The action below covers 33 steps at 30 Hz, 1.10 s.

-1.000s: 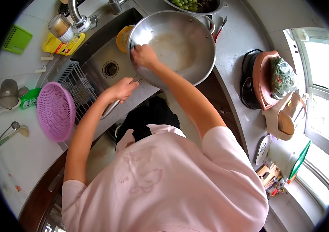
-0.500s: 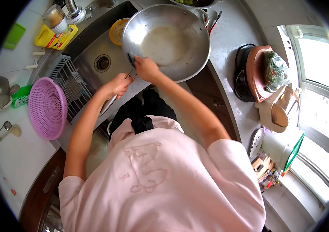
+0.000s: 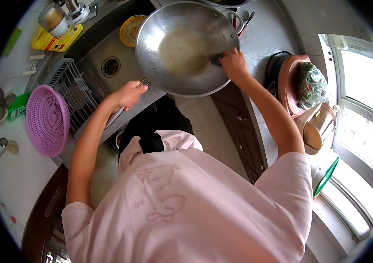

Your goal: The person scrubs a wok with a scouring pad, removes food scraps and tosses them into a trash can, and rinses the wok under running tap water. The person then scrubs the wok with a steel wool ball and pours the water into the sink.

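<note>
A large metal wok (image 3: 164, 39) with cloudy liquid in its bottom rests over the sink's right side and the counter. My left hand (image 3: 129, 95) is wrapped round the wok's long handle (image 3: 115, 117) at the lower left. Inside the wok, at its right wall, my right hand (image 3: 234, 65) is closed on a dark scrubbing pad (image 3: 216, 59). Most of the pad is hidden by the fingers. The wok's small loop handle (image 3: 239, 21) points to the upper right.
The sink (image 3: 92, 81) holds a yellow bowl (image 3: 130, 31). Left of it are a dish rack (image 3: 75, 83), a purple basket (image 3: 47, 120) and a yellow bottle (image 3: 57, 40). A brown pot (image 3: 288, 87) stands right, with red-handled tools (image 3: 247, 23) behind the wok.
My right hand has moved from the wok's left wall across to its right wall with the pad. My left hand stays on the handle. The whole view has shifted somewhat.
</note>
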Tool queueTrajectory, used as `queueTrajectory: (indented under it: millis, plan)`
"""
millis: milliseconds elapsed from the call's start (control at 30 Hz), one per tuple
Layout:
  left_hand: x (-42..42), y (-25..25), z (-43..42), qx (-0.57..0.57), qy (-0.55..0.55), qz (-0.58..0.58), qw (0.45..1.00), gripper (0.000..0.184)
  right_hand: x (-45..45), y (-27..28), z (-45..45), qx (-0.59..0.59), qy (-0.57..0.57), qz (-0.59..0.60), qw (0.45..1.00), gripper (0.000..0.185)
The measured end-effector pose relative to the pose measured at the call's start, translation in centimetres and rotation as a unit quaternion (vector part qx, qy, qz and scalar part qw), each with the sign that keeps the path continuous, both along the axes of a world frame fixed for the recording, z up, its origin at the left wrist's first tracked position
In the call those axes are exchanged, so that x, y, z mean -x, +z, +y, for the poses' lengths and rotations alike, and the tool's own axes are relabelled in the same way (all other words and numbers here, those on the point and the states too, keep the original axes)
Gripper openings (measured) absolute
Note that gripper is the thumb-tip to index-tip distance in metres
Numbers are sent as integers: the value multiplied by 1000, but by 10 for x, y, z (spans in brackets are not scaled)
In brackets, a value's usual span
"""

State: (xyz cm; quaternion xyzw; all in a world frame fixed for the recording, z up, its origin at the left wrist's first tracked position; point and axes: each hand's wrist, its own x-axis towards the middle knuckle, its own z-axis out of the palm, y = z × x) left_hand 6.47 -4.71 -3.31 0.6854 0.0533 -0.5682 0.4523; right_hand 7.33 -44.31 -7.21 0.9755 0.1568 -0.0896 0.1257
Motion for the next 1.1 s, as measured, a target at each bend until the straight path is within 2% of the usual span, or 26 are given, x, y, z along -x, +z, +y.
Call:
queueTrajectory:
  millis: [67, 167, 233, 300, 433, 500, 633, 667, 700, 733, 767, 800, 867, 900, 1000, 1100]
  plan:
    - [-1, 0, 0, -2, -4, 0, 1000, 27, -42, -1, -12, 26, 69, -96, 993, 20]
    - [-2, 6, -3, -12, -6, -7, 1000, 27, -80, -31, 12, -24, 35, -144, 989, 32]
    - [-2, 5, -3, -12, -7, -9, 1000, 26, -88, -59, 52, -75, -64, -106, 989, 45]
    - [-1, 3, -2, -13, -8, -9, 1000, 25, -87, -74, 99, -180, -117, -97, 972, 55]
    - [0, 4, -3, -10, -7, -7, 1000, 25, -68, -74, 180, -317, -153, -81, 933, 62]
    - [-2, 5, -5, -6, -5, -9, 1000, 25, -48, -57, 198, -390, -177, -4, 904, 63]
    - [0, 1, -1, 10, -5, 3, 1000, 25, -6, -80, 175, -465, -56, 103, 877, 49]
    - [0, -1, -1, 17, -3, 8, 1000, 25, 3, -86, 160, -370, 73, 95, 921, 47]
    - [-1, 1, -2, 18, -6, 5, 1000, 26, 12, -89, 142, -265, 199, 87, 940, 45]
    - [-2, 3, -2, 17, -8, 3, 1000, 26, 20, -87, 124, -152, 320, 78, 932, 43]
    - [-1, 5, -1, 16, -8, 2, 1000, 26, 32, -55, 112, -190, 184, 192, 945, 44]
    - [-1, 4, -1, 18, -9, -1, 1000, 26, 41, -21, 100, -222, 43, 298, 928, 46]
    - [-2, 2, 0, 19, -9, -5, 1000, 27, 42, -26, 64, -62, 60, 313, 946, 49]
    - [-2, 3, 1, 18, -10, -6, 1000, 27, 34, 6, 58, 3, 14, 331, 943, 51]
    - [-5, 4, 0, 14, -14, -15, 1000, 28, -2, 7, 22, 60, -51, 252, 964, 52]
    - [-6, 3, 1, 4, -18, -33, 999, 30, -45, -3, 12, 138, 10, 90, 986, 53]
